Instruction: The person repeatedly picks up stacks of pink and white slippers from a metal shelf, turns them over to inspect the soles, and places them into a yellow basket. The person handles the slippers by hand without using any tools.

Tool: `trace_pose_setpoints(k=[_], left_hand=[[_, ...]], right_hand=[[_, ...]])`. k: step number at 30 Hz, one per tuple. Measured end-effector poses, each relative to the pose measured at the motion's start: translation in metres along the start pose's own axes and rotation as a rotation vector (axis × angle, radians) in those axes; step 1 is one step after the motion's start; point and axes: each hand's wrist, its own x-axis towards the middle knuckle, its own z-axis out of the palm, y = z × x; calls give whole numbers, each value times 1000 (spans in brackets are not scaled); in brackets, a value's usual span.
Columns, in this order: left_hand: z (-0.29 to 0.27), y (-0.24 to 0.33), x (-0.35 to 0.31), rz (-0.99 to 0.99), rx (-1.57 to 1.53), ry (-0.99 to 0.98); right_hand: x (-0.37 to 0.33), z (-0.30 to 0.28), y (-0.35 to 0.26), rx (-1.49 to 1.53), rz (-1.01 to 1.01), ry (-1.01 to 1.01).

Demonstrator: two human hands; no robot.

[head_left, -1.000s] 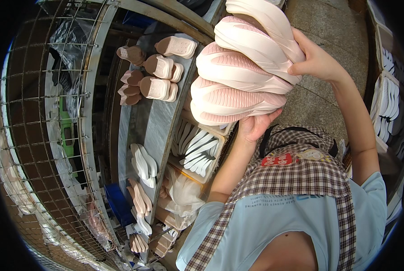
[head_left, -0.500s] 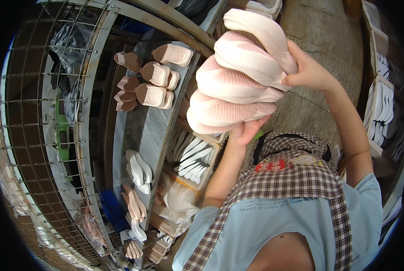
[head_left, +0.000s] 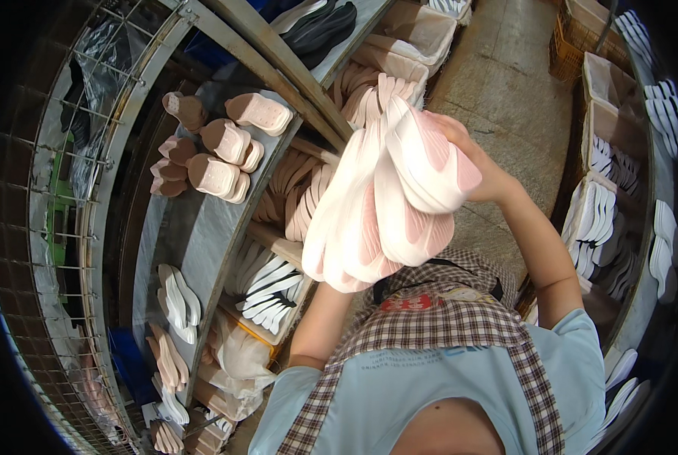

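Observation:
A bunch of white-and-pink shoe soles is held up in front of my chest, fanned out with the toe ends toward me. My right hand grips the bunch from the right side, fingers wrapped behind the upper soles. My left forearm reaches up to the underside of the bunch at the lower left. The soles hide my left hand, which supports them from below.
At left a metal shelf carries brown-and-pink soles and white soles. Below it stand bins of pink soles and white soles. A wire mesh rack is further left. Lined bins and another shelf stand at right.
The bunch of soles has come down and tilted, its toe ends now pointing toward me. My right hand moved down and left with it. My left hand has gone out of sight behind the soles.

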Motion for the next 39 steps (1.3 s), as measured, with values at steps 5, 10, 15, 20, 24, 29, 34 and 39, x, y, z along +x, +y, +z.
trace_pose_setpoints(k=[5,10,15,20,24,29,34,39], left_hand=[[-33,-8,22,-36,-132,-48],[-50,-16,29,-44,-177,-48],[-55,-16,32,-45,-207,-51],[-58,-15,44,-48,-224,-71],[-58,-13,74,-50,-231,-115],[-65,-16,96,-76,-271,-173],[-80,-27,70,-119,-403,-266],[-87,-34,57,-175,-580,-380]], right_hand=[[1,6,14,-60,-209,40],[-7,16,20,-16,-137,119],[-5,9,3,-425,-31,84],[-1,-3,-20,-48,191,-173],[7,-10,-27,611,552,-202],[11,22,-61,518,604,-113],[35,24,-73,835,544,10],[29,17,-51,1364,661,193]])
